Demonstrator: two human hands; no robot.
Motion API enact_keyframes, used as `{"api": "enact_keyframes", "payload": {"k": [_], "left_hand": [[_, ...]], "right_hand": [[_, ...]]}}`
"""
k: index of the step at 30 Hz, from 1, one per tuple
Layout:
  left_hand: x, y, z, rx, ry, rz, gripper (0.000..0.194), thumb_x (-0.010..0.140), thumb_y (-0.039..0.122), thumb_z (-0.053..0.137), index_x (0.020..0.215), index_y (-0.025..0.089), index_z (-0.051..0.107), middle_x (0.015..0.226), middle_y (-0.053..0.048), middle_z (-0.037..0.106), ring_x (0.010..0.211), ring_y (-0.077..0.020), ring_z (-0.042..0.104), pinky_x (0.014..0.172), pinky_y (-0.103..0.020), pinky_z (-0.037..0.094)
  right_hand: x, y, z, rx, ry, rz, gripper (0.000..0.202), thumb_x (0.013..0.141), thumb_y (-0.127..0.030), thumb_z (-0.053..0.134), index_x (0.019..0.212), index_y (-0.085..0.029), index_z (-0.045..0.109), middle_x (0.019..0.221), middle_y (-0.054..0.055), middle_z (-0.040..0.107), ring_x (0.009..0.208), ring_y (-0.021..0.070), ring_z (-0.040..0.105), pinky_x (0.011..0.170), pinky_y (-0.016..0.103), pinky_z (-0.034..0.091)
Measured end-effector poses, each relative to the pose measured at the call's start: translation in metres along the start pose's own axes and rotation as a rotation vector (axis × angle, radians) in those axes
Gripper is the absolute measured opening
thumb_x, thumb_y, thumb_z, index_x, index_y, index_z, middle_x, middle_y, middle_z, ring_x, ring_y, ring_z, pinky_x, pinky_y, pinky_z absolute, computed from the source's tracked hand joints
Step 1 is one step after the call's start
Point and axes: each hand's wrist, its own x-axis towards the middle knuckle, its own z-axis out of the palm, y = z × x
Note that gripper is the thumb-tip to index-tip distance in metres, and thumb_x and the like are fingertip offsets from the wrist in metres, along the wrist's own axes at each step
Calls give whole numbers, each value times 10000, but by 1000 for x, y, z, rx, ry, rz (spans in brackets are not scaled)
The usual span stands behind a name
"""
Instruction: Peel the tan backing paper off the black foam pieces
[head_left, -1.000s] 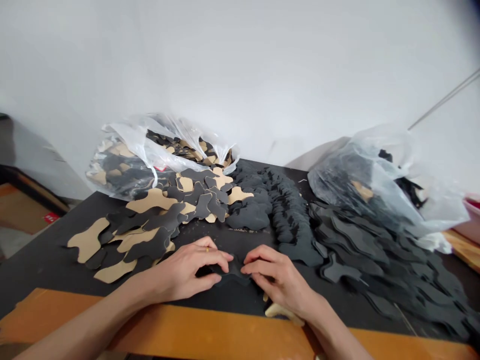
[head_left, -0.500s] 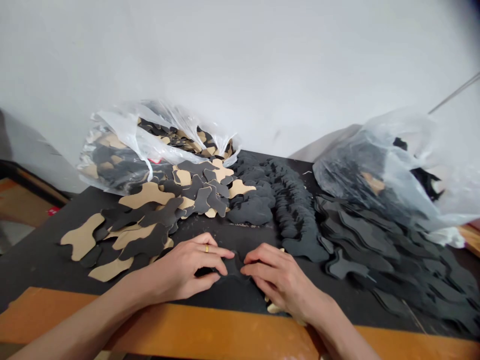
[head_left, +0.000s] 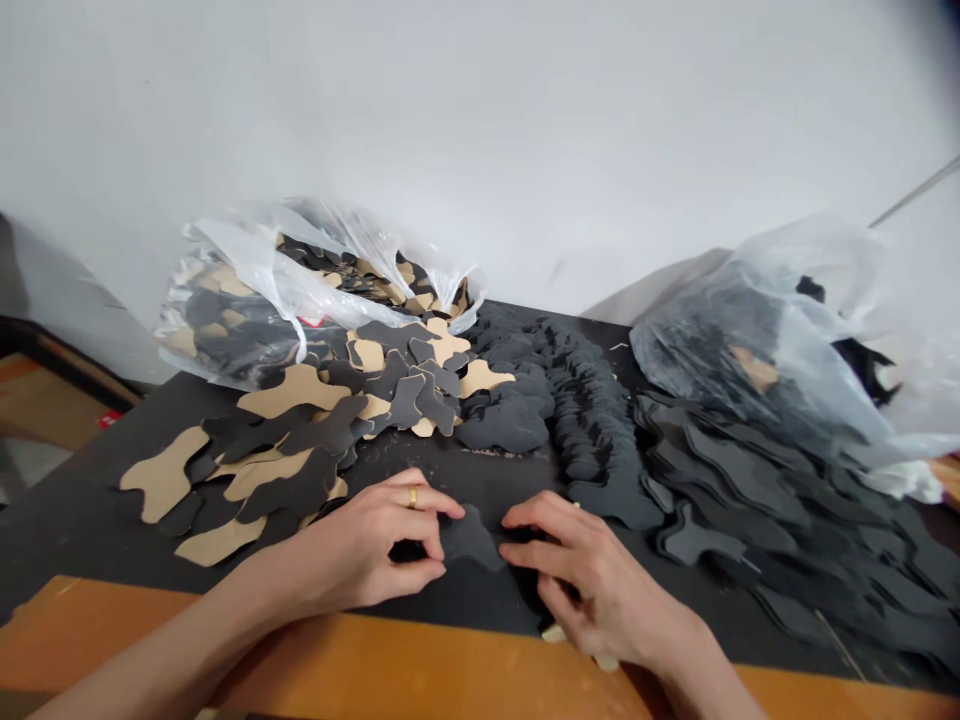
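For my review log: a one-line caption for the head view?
Left hand and right hand pinch a dark cutout piece on a black mat.

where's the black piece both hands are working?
Head view, bottom centre: the black piece lies on the black mat between the left hand and right hand.

Both forearms are stretched forward over the near edge of the desk, palms turned down. The left hand [head_left: 375,545] is curled, thumb and forefinger pinched together, a ring worn on one finger. The right hand [head_left: 592,580] is held just beside it, fingers bent and fingertips lowered.
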Motion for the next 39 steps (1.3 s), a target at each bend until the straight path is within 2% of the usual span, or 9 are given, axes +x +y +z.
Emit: {"api": "enact_keyframes", "payload": {"k": [8,11,15,22,27,31,33,36,39], "left_hand": [[0,0,1,-6,-31,-123,129,854,123,656,856,218,569,1110,-15,590,1000,-174,572,875,-258,419],[-1,-1,3,-32,-40,-167,232,832,112,655,995,244,556,1091,-8,583,944,-175,566,841,-261,433],[-1,-2,4,-48,-34,-207,421,810,106,634,1174,286,524,1038,0,559,905,-179,565,829,-278,451],[2,3,0,-24,-53,-207,601,764,89,649,1303,307,493,1191,-31,578,1158,-244,509,982,-355,437],[0,-1,3,-94,-34,-174,753,780,96,653,1428,371,387,1238,-21,587,1076,-213,572,988,-367,453],[1,0,3,-135,43,-199,927,759,81,681,1506,418,248,1297,-7,585,951,-169,612,921,-324,490],[1,1,3,-132,29,-182,722,798,113,682,1425,377,441,1181,3,663,929,-171,639,887,-296,493],[2,3,7,-148,-14,-152,278,859,185,679,1118,282,706,948,11,742,890,-180,687,820,-250,498],[3,4,14,-229,12,-146,327,899,164,626,1206,269,665,1011,-2,765,921,-171,711,851,-235,511]], "right_hand": [[0,0,3,102,38,66,306,766,-46,509,984,-205,653,1134,97,615,974,238,589,855,412,521],[5,-4,10,92,72,131,156,863,-183,616,1019,-198,618,1074,101,627,941,244,589,820,408,522],[12,-11,21,-14,70,249,427,841,-322,744,1209,-201,564,1061,95,624,982,283,592,832,450,515],[26,-26,17,166,21,499,411,706,-112,826,1028,-226,598,978,23,591,890,216,598,773,333,479],[24,-27,23,397,150,409,407,697,93,659,907,-239,552,1018,-14,557,876,141,571,744,235,438],[18,-27,25,477,249,350,333,735,73,615,876,-227,577,1271,25,538,1027,154,592,808,235,445],[16,-29,25,511,288,328,273,764,33,616,862,-221,602,1281,36,569,1028,161,613,825,243,456],[13,-33,21,554,340,294,176,812,-45,627,830,-217,652,975,22,690,877,157,655,766,234,480],[0,-29,8,498,366,330,124,887,-171,612,826,-224,707,846,20,709,793,161,667,719,237,502]]}}
